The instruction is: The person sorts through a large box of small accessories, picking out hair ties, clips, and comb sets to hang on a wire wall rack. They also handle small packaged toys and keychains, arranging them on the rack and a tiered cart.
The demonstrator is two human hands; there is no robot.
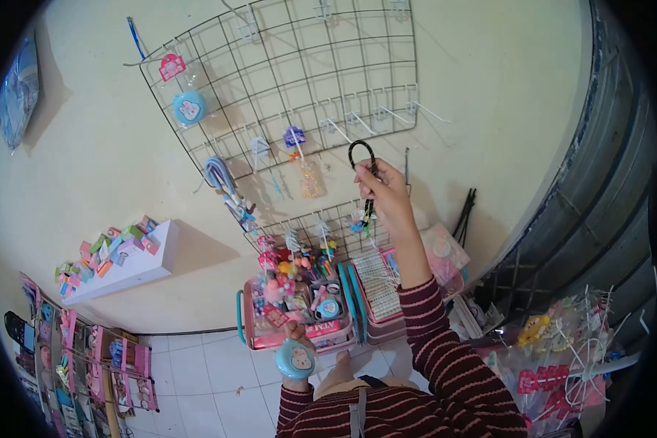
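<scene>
In the head view my right hand (pixel 387 193) is raised before the wall grid, its fingers closed on a black cord (pixel 360 144). The cord makes a loop above the fingers and its lower end hangs below them. Down by my waist, my left hand (pixel 295 331) grips a packaged round light-blue case (pixel 296 360) with a white animal face on it; its pink header card (pixel 276 314) sticks out beside the fingers. A matching blue case (pixel 189 109) hangs at the grid's left side.
The wire grid (pixel 277 69) carries white hooks, a blue strap bundle (pixel 223 175) and small packets. Below stand a pink basket (pixel 250 337) full of trinkets and another basket (pixel 387 330). A wall shelf (pixel 124 274) is left; hanging packets (pixel 562 365) are right.
</scene>
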